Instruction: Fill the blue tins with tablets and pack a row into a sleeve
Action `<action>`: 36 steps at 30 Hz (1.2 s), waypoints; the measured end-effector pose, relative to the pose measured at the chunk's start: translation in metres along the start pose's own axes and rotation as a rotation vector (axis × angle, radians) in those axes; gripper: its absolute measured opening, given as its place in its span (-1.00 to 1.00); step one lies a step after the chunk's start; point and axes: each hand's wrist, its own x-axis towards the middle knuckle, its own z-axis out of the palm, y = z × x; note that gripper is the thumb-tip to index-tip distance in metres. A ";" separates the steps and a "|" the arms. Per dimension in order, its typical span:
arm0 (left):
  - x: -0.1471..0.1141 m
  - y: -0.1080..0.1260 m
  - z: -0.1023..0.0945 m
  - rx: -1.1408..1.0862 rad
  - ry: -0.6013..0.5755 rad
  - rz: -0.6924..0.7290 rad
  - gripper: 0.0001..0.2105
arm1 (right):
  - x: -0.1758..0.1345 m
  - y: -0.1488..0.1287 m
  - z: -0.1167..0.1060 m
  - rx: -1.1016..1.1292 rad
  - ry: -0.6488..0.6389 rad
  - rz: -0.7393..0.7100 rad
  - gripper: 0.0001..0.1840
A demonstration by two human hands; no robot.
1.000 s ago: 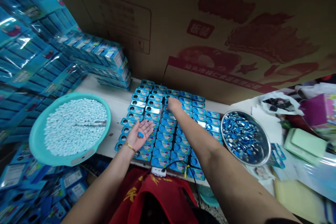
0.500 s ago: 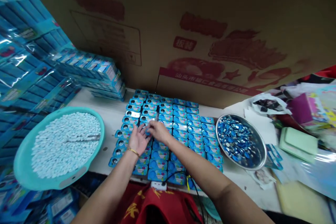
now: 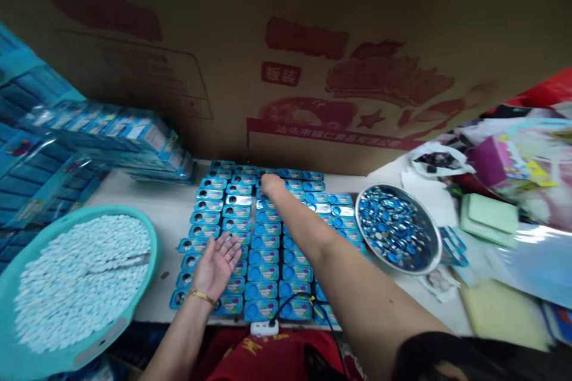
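Small blue tins [image 3: 263, 274] lie in several columns on the white table, each with a round spot at one end. In the left columns many of those spots are dark. My left hand [image 3: 218, 265] is palm up over the left tins, fingers spread, with nothing visible in it. Toward the far end of the middle columns, my right hand [image 3: 271, 184] is on or just above the tins. Its fingers are bent downward and closed together; whatever they hold is hidden. A metal bowl [image 3: 435, 238] right of the tins contains round blue and silver discs [image 3: 393, 223].
A turquoise basin [image 3: 154, 250] of pale blue tablets [image 3: 84, 280] stands at left. Stacked blue packages [image 3: 152, 137] are behind it. A large cardboard box [image 3: 308, 95] walls the back. At right lie a light green box [image 3: 489, 219] and bags. A white power socket [image 3: 264, 327] with cable sits at the front edge.
My right hand has left my left hand and reached forward to the far tins. The left hand has come slightly nearer and opened wider. The camera view has turned a little right.
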 end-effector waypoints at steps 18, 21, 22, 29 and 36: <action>0.005 -0.029 0.039 0.230 0.013 -0.051 -0.77 | -0.117 0.344 0.034 0.390 0.329 0.848 0.02; 0.006 -0.036 0.048 0.235 0.030 -0.041 -0.76 | -0.106 0.342 0.045 0.447 0.384 0.793 -0.08; 0.006 -0.039 0.051 0.235 0.035 -0.041 -0.76 | -0.106 0.345 0.047 0.504 0.405 0.746 -0.15; 0.010 -0.066 0.071 0.228 0.059 -0.033 -0.76 | -0.122 0.381 0.050 0.870 0.398 0.457 -0.74; 0.006 -0.093 0.090 0.184 -0.048 -0.127 -0.75 | -0.142 0.394 0.011 1.108 0.491 0.320 -0.66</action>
